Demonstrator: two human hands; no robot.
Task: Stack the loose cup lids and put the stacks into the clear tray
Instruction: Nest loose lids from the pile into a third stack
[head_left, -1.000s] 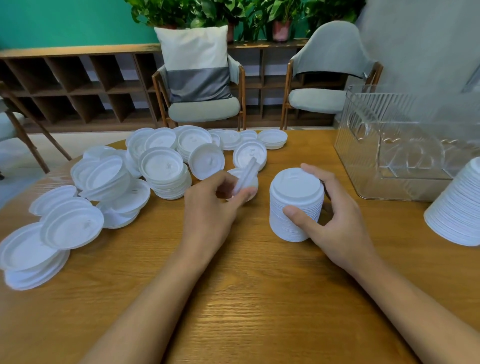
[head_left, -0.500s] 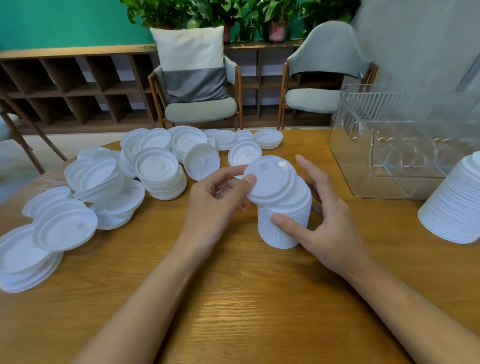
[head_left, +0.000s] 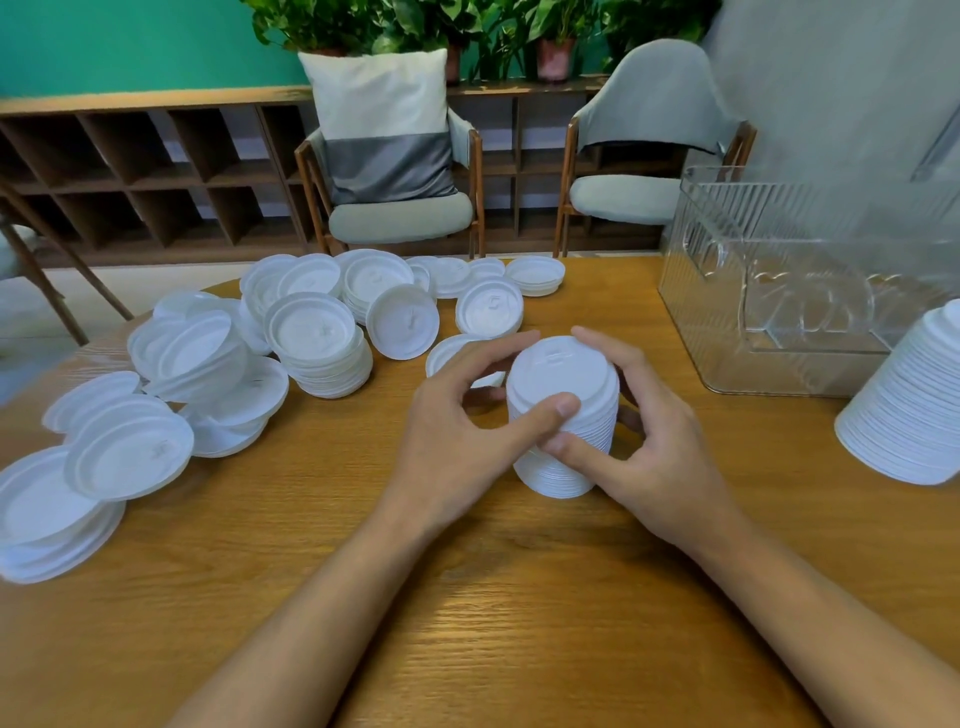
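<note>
A tall stack of white cup lids (head_left: 563, 395) stands on the wooden table (head_left: 467, 597) in the middle. My left hand (head_left: 457, 436) grips its upper part from the left, thumb across the front of the top lids. My right hand (head_left: 644, 441) holds the stack from the right, thumb on its front and fingers behind it. Loose white lids and short piles (head_left: 317, 338) cover the table's left and far side. The clear tray (head_left: 769, 312) stands at the far right with no lids in it that I can see.
A second tall stack of lids (head_left: 914, 405) leans at the right edge, in front of the tray. One loose lid (head_left: 447, 353) lies just behind my left hand. Two chairs (head_left: 395, 171) and a low shelf stand beyond the table.
My left hand carried a single lid from the pile over to the stack and set it on top. Both hands now close around the stack's top.
</note>
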